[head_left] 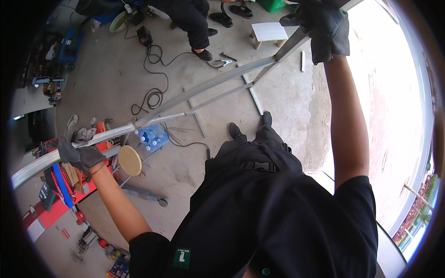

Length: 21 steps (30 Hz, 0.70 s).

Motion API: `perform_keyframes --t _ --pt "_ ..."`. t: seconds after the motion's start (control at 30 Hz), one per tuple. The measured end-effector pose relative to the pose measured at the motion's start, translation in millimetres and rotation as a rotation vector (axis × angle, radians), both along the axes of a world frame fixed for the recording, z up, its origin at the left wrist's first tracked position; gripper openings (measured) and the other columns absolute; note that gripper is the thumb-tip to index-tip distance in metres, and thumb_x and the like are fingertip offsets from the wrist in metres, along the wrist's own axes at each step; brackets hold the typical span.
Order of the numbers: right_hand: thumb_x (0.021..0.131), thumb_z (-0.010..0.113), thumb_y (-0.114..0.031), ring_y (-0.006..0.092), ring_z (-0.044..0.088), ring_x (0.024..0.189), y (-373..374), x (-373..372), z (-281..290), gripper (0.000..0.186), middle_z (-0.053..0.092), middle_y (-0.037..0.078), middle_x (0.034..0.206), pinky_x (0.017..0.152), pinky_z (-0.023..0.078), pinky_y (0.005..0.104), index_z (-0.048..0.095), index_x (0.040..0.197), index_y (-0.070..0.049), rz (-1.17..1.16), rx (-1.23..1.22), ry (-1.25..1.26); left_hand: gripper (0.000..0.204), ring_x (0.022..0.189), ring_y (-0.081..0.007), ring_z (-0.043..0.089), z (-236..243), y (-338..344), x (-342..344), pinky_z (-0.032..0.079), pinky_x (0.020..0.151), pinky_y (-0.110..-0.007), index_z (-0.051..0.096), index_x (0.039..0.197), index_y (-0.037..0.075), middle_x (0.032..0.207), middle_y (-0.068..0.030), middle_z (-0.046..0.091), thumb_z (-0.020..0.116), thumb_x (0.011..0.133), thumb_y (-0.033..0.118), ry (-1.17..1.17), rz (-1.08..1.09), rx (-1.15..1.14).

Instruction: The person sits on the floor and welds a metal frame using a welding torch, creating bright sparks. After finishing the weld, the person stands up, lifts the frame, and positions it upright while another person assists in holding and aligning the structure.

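Note:
Both of my hands wear dark work gloves and hold a long metal frame [218, 79] of grey square tubing, raised above the floor at a slant. My left hand [81, 157] is closed on its lower left end, beside a red workbench [55, 211] crowded with tools. At the upper right, with the arm stretched out, my right hand [324, 32] grips the other end. Shorter cross tubes [264, 74] join the frame's two rails. Part of each hand's grip is hidden by the glove.
Another person's leg [192, 25] stands at the top, near a welding clamp [225, 62]. A black cable [157, 72] winds over the floor. Loose metal tubes [250, 95] lie ahead of my shoes. A white stool [270, 32], a round stool [130, 161] and bottled water [153, 138] stand around.

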State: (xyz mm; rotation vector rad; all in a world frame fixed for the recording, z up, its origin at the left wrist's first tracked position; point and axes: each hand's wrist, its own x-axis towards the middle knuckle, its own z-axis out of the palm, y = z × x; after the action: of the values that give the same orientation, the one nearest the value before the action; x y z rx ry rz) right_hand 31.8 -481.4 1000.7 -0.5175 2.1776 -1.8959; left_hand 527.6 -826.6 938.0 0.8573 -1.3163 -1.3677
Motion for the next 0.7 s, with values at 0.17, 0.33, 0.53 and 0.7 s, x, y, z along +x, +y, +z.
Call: perform_keyframes --t 0.17,0.33,0.53,0.7 --pt "0.091 0.067 -0.018 0.0223 0.068 0.05 -5.8 -2.5 -0.5 0.024 0.062 0.009 0.063 0.044 0.049 0.0299 0.074 0.09 0.005 -0.037 0.001 -0.033 0.037 0.052 -0.0163 0.043 -0.7 0.3 0.1 0.052 0.076 -0.04 0.055 0.109 -0.001 0.062 -0.0027 0.046 0.051 0.098 0.034 -0.006 -0.018 0.003" --pt "0.09 0.069 -0.019 0.0217 0.066 0.05 -6.1 10.1 -0.4 0.025 0.061 0.008 0.062 0.044 0.05 0.0304 0.073 0.087 0.005 -0.008 -0.073 0.0 0.041 0.052 -0.0162 0.043 1.1 0.2 2.2 0.054 0.077 -0.042 0.055 0.115 -0.003 0.061 -0.0028 0.046 0.05 0.098 0.034 -0.009 -0.023 0.0" --pt "0.092 0.068 -0.021 0.0186 0.065 0.051 -3.8 -3.2 -8.8 0.025 0.064 0.009 0.063 0.046 0.049 0.031 0.075 0.089 0.003 -0.001 -0.004 0.056 0.048 0.051 -0.016 0.042 1.7 -0.5 -0.3 0.055 0.078 -0.043 0.056 0.123 -0.006 0.061 -0.003 0.046 0.048 0.098 0.034 -0.013 -0.038 0.005" --pt "0.094 0.07 -0.023 0.0161 0.063 0.053 0.9 9.5 4.4 0.026 0.067 0.009 0.068 0.049 0.049 0.0313 0.076 0.092 0.002 0.088 0.048 0.126 0.054 0.05 -0.0159 0.042 5.2 -1.3 -2.3 0.057 0.079 -0.045 0.057 0.129 -0.008 0.06 -0.0031 0.046 0.047 0.098 0.034 -0.013 -0.046 0.011"
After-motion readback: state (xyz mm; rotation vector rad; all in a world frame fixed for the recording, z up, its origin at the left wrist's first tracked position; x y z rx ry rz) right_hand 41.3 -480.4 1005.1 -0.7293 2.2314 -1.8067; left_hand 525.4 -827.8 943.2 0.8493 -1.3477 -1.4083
